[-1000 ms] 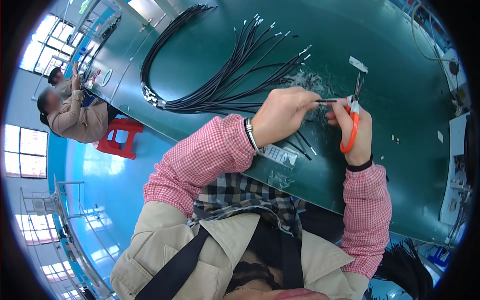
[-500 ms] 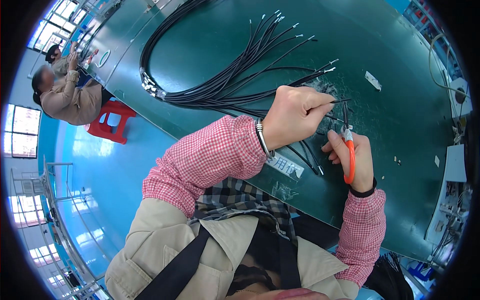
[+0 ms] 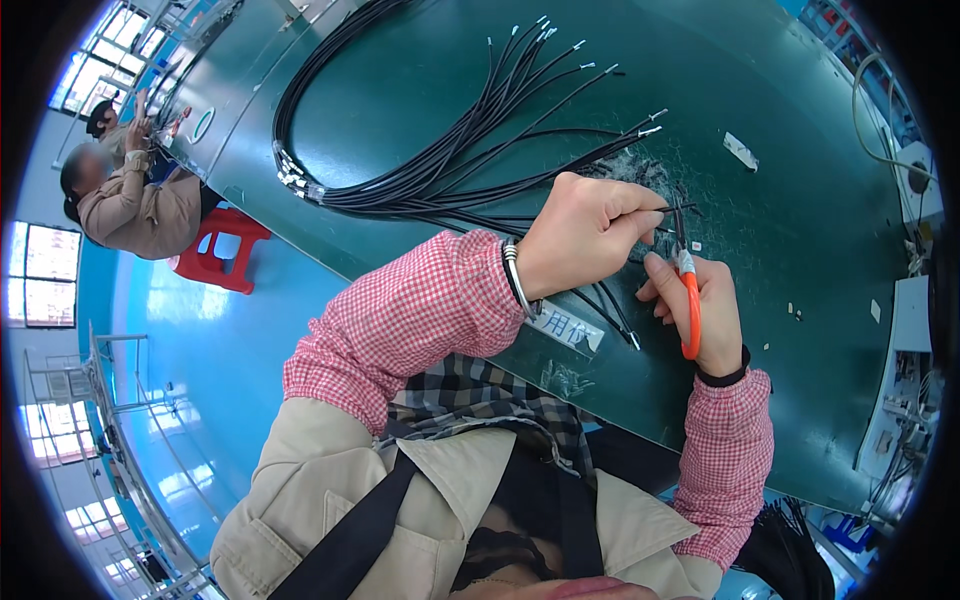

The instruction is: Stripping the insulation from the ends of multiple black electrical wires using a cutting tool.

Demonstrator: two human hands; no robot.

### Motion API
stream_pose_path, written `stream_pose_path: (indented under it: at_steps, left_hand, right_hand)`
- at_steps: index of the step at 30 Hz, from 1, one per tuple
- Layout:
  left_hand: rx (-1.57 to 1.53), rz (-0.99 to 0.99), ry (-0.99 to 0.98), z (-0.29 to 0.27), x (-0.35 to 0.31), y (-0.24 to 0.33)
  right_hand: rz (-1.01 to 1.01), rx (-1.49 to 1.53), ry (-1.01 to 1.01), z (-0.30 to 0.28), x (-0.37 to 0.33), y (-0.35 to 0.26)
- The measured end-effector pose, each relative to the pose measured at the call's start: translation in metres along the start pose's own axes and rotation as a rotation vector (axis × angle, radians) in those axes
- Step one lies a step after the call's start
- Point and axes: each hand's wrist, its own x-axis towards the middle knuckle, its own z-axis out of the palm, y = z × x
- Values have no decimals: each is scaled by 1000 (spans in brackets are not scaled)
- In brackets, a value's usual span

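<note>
My left hand (image 3: 585, 230) is closed, pinching a thin black cable (image 3: 682, 208) close to its end, which points right. Orange-handled scissors (image 3: 692, 320) sit in my right hand (image 3: 718, 315), with the handle against the palm and fingers curled round. Their dark blades reach up to the pinched cable end and cross it; whether they are closed on it is too small to tell. A bundle of black cables (image 3: 400, 190) with white-tipped ends curves over the green table (image 3: 800, 250), some strands running under my left hand. Several loose cable ends (image 3: 618, 318) stick out below that wrist.
Fine scraps (image 3: 632, 170) lie around the blades. A white label strip (image 3: 568, 328) is near the table's front edge, and a white scrap (image 3: 741, 151) lies farther back. Wired equipment (image 3: 890, 430) lines the right side. At left are a red stool (image 3: 222, 250) and two seated people.
The whole view has shifted slightly, so the table and bundle appear a little up and left. Both hands keep nearly the same pose, with the scissors still at the cable end.
</note>
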Motion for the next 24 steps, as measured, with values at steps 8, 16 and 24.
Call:
stream_pose_path:
  at_steps: [8,16,24]
  left_hand:
    - [-27,-32,-44,-1,0,-1]
    - [-71,16,-78,1,-2,-9]
    - [-102,-47,-38,2,-1,-5]
  right_hand:
    - [-19,-57,13,1,1,1]
    - [-38,-178,43,1,2,-1]
    - [-105,-16,142,-4,2,-8]
